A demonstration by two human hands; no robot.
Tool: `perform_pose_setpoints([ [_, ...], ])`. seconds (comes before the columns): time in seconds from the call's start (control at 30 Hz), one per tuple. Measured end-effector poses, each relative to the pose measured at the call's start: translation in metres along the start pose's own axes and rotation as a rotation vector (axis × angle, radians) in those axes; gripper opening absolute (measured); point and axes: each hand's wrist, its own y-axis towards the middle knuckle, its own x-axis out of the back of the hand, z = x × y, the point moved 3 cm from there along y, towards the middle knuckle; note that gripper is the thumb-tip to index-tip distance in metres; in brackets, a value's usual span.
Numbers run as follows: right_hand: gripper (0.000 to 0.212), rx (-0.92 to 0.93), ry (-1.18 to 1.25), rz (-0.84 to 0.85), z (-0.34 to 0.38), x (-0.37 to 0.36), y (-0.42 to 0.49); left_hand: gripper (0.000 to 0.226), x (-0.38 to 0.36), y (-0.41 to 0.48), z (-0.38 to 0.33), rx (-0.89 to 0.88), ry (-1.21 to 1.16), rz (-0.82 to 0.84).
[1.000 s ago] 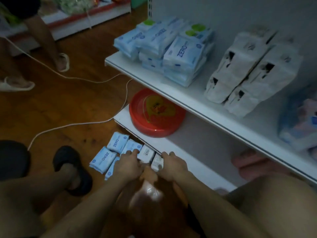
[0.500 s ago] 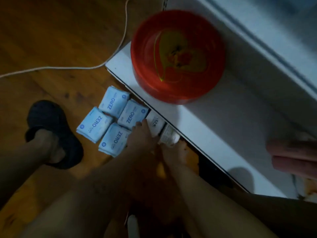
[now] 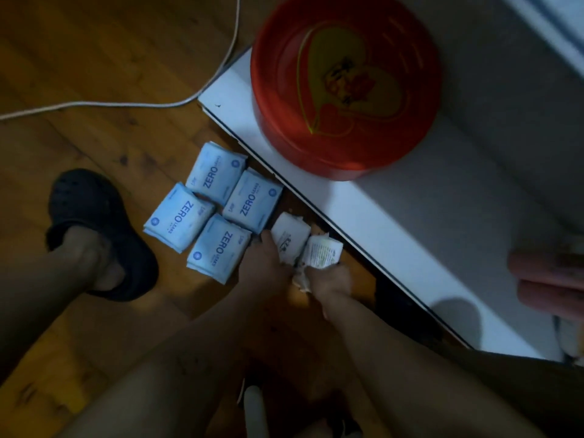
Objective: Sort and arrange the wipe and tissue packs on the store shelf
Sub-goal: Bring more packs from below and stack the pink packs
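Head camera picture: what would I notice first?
Probably the big red round tin on the white bottom shelf, at the top. Next, four blue ZERO packs lie together on the wooden floor beside the shelf edge. Right of them, a white pack and a labelled white pack are held close together.

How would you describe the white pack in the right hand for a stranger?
Find the red round tin on the white shelf, then drop to the floor beside it. The right hand grips a white pack covered in fine print, unlike its plainer white neighbour.
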Motion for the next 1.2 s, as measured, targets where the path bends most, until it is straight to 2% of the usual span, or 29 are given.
perform_pose_setpoints([
  [0.17, 0.049, 0.04, 0.047, 0.061, -0.014, 0.024, -0.05, 0.075, 0.019, -0.045, -0.001, 0.003, -0.064, -0.009],
  [0.3, 0.02, 0.17, 0.078, 0.056, 0.0, 0.057, -0.099, 0.066, 0.057, -0.086, -0.02, -0.026, -0.107, -0.113],
  [0.43, 0.042, 0.322, 0.115, 0.012, 0.025, 0.087, -0.15, 0.06, 0.109, -0.13, -0.044, -0.085, -0.168, -0.252],
  [0.53, 0.042, 0.445, 0.215, 0.002, 0.037, 0.115, -0.192, 0.059, 0.142, -0.165, -0.071, -0.161, -0.175, -0.343],
  [0.7, 0.038, 0.566, 0.358, -0.02, 0.051, 0.167, -0.24, 0.071, 0.181, -0.213, -0.123, -0.286, -0.177, -0.437],
  [0.83, 0.039, 0.691, 0.39, -0.064, 0.055, 0.214, -0.278, 0.065, 0.196, -0.251, -0.16, -0.367, -0.196, -0.478],
  [1.0, 0.045, 0.803, 0.401, -0.225, 0.055, 0.272, -0.317, 0.063, 0.214, -0.293, -0.203, -0.477, -0.231, -0.55],
  [1.13, 0.047, 0.954, 0.484, -0.261, 0.058, 0.317, -0.347, 0.057, 0.233, -0.332, -0.247, -0.634, -0.327, -0.616],
  [1.2, 0.05, 1.027, 0.557, -0.253, 0.059, 0.34, -0.36, 0.062, 0.242, -0.351, -0.271, -0.705, -0.374, -0.606],
])
